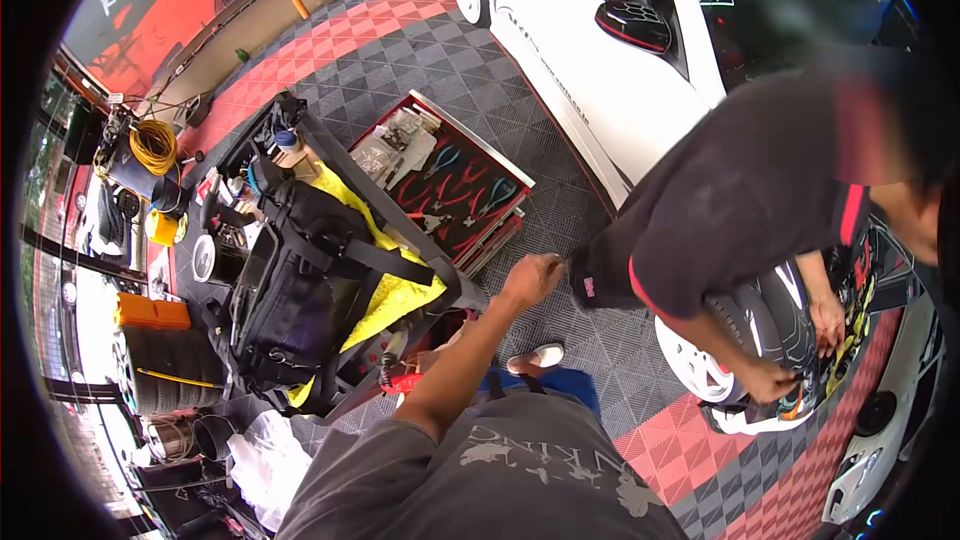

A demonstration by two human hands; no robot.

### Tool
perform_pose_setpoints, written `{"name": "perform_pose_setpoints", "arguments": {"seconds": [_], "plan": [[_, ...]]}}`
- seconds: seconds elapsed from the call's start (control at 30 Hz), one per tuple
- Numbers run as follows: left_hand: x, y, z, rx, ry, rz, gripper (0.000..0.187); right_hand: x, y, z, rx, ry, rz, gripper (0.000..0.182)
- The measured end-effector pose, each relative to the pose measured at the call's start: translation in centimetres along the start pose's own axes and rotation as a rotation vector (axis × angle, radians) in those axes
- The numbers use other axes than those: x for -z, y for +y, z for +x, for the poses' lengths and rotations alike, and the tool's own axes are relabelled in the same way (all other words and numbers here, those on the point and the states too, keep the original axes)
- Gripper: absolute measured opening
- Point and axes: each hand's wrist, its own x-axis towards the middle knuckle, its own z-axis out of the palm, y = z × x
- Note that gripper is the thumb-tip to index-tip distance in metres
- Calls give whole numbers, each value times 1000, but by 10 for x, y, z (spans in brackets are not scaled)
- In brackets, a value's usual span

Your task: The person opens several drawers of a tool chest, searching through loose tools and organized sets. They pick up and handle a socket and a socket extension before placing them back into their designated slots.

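My left hand [535, 278] is stretched forward over the tiled floor, its fingers curled together. Whether something small sits in the fingers I cannot make out. Nearest to it is the open tool drawer [527, 183] of a tool cart, just beyond and to the left. Pliers [497, 192] with red or blue handles lie in the drawer's dark insert, and small packets [378, 155] fill its far left part. My right hand does not show.
A co-worker [740, 180] bends over the white car's [570, 60] front at right, both hands [768, 380] among the parts. A black bag [300, 280] and yellow cloth [395, 300] lie on the cart. Tyres [165, 375] and a plastic bag [268, 460] stand left.
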Motion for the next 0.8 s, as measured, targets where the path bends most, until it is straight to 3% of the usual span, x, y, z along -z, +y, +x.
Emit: {"name": "perform_pose_setpoints", "arguments": {"seconds": [0.03, 0.07, 0.13, 0.27, 0.3, 0.33, 0.47, 0.5, 0.6, 0.8], "plan": [[-19, -17, -1, 54, -19, -4, 24, 39, -30, -14, -281, -159, 196, 22], [-39, -40, -1, 57, -1, 1, 24, 63, -47, -11, -425, -196, 280, 22], [-70, -85, -9, 215, -112, -44, 25, 84, -65, 9, -591, -187, 406, 22], [-89, -114, -12, 332, -276, 2, 27, 116, -81, 93, -840, -78, 729, 23], [-92, -127, -4, 393, -425, 141, 26, 127, -88, 123, -865, -54, 786, 23], [-92, -135, 5, 447, -564, 281, 26, 147, -111, 157, -868, -30, 826, 23], [-91, -147, 39, 545, -644, 274, 26, 190, -120, 286, -757, 45, 906, 23], [-96, -165, 53, 545, -731, 352, 34, 202, -127, 316, -719, 54, 909, 23], [-92, -156, 81, 501, -685, 474, 34, 236, -151, 404, -621, 48, 919, 23], [-86, -173, 134, 577, -604, 269, 32, 244, -200, 529, -534, -135, 861, 24]]}}
